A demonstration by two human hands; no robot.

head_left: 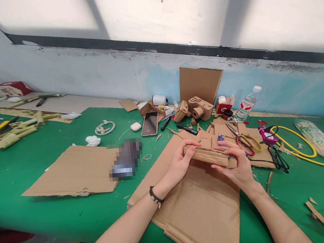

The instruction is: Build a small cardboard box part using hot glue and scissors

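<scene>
Between both hands I hold a small cardboard box-like piece [207, 156] above a large cardboard sheet [203, 205]. My left hand [182, 159] grips its left end, thumb on top. My right hand [238, 164] is closed round the right end, with fingers above and below. Just behind the right hand, a blue tool [221, 139], perhaps a glue gun, is partly hidden by the fingers. Scissors [244, 139] with red and yellow handles lie on cardboard past the right hand. Farther back stands a cardboard model camera [200, 108].
A phone [150, 123], black pens [187, 129] and cardboard scraps lie behind the hands. A water bottle [247, 104] stands at the back right near a yellow cable [298, 155]. Another cardboard sheet [72, 171] lies left, beside a pixelated dark object [127, 158]. Bamboo pieces [12, 136] are far left.
</scene>
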